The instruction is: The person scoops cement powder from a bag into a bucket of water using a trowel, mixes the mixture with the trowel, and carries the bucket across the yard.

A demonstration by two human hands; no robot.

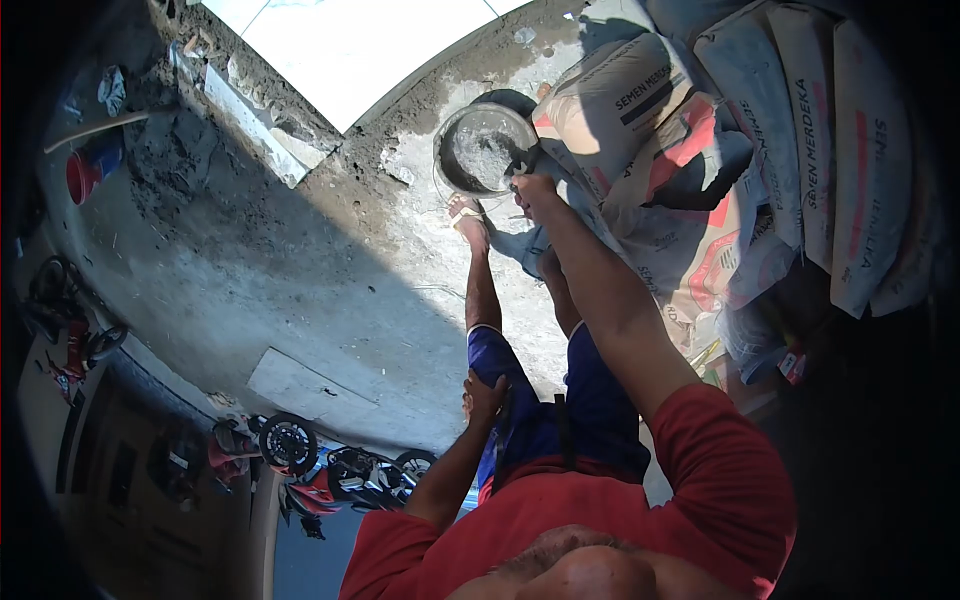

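A dark round bucket [447, 150] stands on the sunlit concrete, with grey material inside. At its lower right rim is my right hand [537, 194], fingers closed round a small object, perhaps a tool handle, that is too small to make out. My left hand [484, 397] rests on my left thigh over the blue shorts [510, 370], fingers apart and holding nothing. Just below the bucket is my left foot [467, 220] in a sandal. An opened cement bag [722, 262] with a torn, dark mouth lies right of my right hand.
Full cement bags [812, 130] stack at the upper right. White tiles [350, 45] lie at the top, bordered by rough mortar. A flat board [310, 388] lies at lower left, near a parked motorcycle [350, 478]. A red bucket [80, 178] sits far left.
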